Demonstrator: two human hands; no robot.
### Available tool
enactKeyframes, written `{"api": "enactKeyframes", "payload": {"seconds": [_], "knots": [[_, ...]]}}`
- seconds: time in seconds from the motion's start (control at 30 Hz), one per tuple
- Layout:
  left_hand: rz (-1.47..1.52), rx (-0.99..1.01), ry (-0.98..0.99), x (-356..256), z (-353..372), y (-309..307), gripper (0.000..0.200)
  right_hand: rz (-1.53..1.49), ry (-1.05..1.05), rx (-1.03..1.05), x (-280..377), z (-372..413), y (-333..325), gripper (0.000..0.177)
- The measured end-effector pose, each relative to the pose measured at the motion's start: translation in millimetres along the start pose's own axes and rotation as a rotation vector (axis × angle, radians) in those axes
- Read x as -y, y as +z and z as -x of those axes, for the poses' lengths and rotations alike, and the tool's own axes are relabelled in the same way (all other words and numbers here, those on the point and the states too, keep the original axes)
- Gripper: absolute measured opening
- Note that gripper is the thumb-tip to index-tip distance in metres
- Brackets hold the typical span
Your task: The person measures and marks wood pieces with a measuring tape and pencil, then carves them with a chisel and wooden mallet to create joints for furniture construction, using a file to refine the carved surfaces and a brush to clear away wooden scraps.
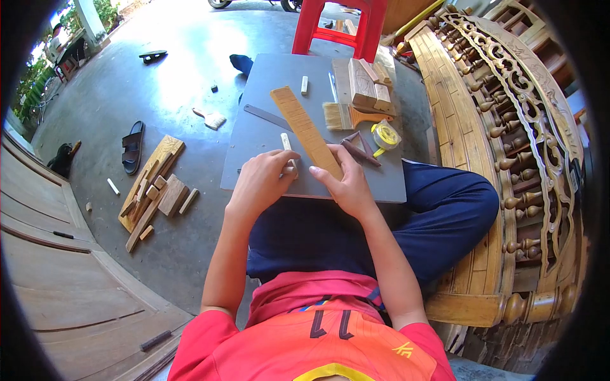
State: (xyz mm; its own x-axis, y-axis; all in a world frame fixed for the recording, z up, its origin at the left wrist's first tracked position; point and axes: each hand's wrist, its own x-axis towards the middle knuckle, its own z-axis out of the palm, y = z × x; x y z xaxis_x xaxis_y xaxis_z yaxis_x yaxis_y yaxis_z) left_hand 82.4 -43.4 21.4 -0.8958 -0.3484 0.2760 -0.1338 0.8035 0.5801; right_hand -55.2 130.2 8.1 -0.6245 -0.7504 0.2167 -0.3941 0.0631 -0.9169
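Note:
My right hand grips the lower end of a flat, light-brown wooden strip, with the thumb on its face. The strip slants up and left above a grey table. My left hand has its fingers curled round a small pale wooden piece; part of it is hidden by the fingers. Behind the strip lies a thin dark metal blade, partly covered. Right of my right hand are a dark angled tool, a yellow tape measure and a wide paintbrush.
Wooden blocks and a white stick lie on the table. A red stool stands beyond it, a carved wooden bench at right. On the floor at left are wood offcuts, a sandal and another brush.

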Motion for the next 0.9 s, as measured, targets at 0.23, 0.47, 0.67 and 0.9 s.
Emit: {"api": "enactKeyframes", "payload": {"seconds": [0.23, 0.47, 0.67, 0.9], "knots": [[-0.016, 0.043, -0.017, -3.8, 2.3, -6.9, 0.030, 0.002, 0.011, 0.003, -0.3, 0.5, -0.1, 0.051], [0.012, -0.011, 0.019, 0.2, 4.3, -3.9, 0.028, -0.013, -0.002, 0.006, -1.2, 0.2, 0.3, 0.050], [0.001, -0.002, 0.015, -2.5, 2.9, 0.3, 0.027, -0.030, -0.001, 0.005, -1.2, 0.5, 0.4, 0.050], [0.156, -0.187, 0.072, -15.3, 3.9, 4.0, 0.033, -0.009, -0.011, 0.005, -2.3, 0.1, -0.1, 0.050]]}}
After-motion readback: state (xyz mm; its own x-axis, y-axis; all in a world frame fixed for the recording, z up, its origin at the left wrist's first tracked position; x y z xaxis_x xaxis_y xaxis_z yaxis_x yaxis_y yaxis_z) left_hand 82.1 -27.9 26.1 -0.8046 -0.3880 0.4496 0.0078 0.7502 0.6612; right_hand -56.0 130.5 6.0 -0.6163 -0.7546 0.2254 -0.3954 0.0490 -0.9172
